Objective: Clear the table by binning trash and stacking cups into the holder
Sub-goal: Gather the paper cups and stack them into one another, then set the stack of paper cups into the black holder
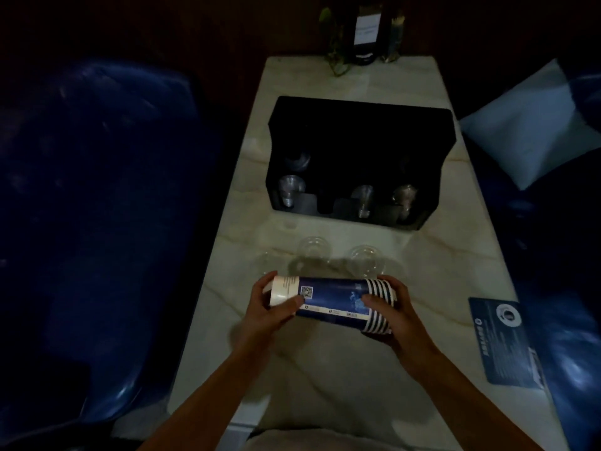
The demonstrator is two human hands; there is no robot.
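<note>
Dim light falls on a pale marble counter [325, 369] between dark blue seats. Nearest you, both hands carry a nested stack of paper cups [331, 302] sideways above it: your left hand [276, 307] wraps the white base end, your right hand [390, 310] the striped rims, each grip pressed onto the stack, likely keeping it together. Just beyond stand clear plastic cups [366, 260]. Farther off, the black holder [357, 125] already has clear cups in its slots.

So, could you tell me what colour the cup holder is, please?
Black; the cup holder shows best in the head view.
</note>
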